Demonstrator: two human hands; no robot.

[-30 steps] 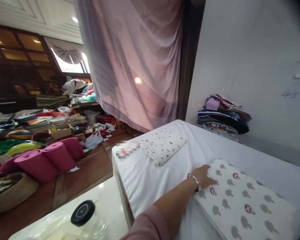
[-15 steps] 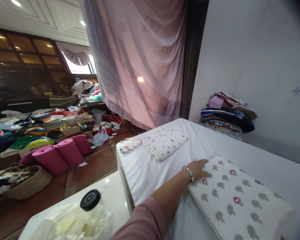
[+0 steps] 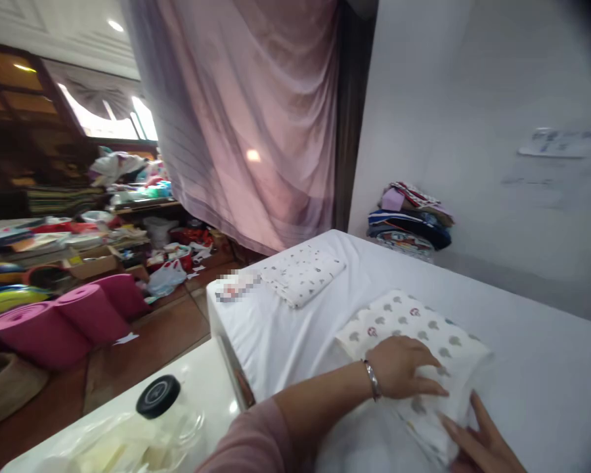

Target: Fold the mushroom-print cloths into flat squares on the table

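Note:
A white cloth (image 3: 396, 314) printed with grey mushroom shapes and a few red ones lies folded on the white-covered bed-like surface. My left hand (image 3: 406, 369), a silver bracelet at its wrist, rests palm down on this cloth with its fingers spread. At the cloth's near right side is my right hand (image 3: 482, 437), thumb and finger about its edge; the rest of that hand runs out of the picture. The cloth looks bunched and partly turned over between the hands. Farther back lies a second folded cloth (image 3: 308, 276) with small dark prints.
A white table (image 3: 197, 368) at lower left bears a clear jar with a black lid (image 3: 158, 395) and a plastic bag. Folded textiles (image 3: 408, 220) are stacked by the wall. Pink rolled mats (image 3: 91, 315) and clutter fill the floor at left. A pink curtain (image 3: 256, 118) hangs behind.
My left hand has moved from the cloth's far left corner to its middle. My right hand has come into clearer view at the near edge. The mushroom-print cloth now covers less area.

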